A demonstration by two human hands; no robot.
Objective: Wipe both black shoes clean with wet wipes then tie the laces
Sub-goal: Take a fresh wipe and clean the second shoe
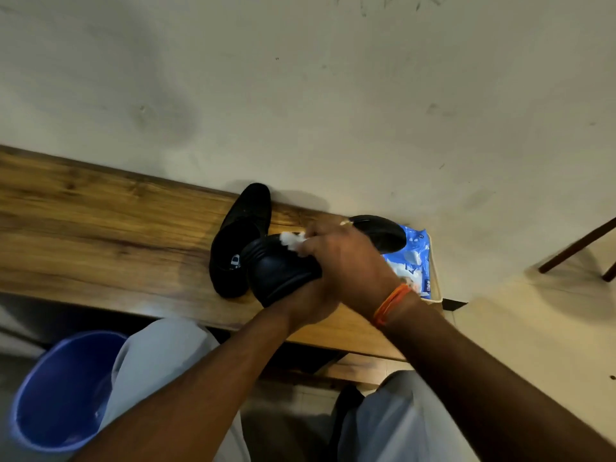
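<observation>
Mid-wipe on 1 of 2 shoes. Held shoe [283, 271] lifted over bench [100, 228], sole up, long axis running away toward wipes pack [411, 261]. Left hand [310, 305] gripping near end from below; right hand [343, 258] pinching white wipe [291, 240] against sole, nearest. Second shoe [240, 238] resting just beside, left.

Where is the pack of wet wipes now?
In the head view, the pack of wet wipes lies at the right end of the wooden bench, behind the right hand.
</observation>
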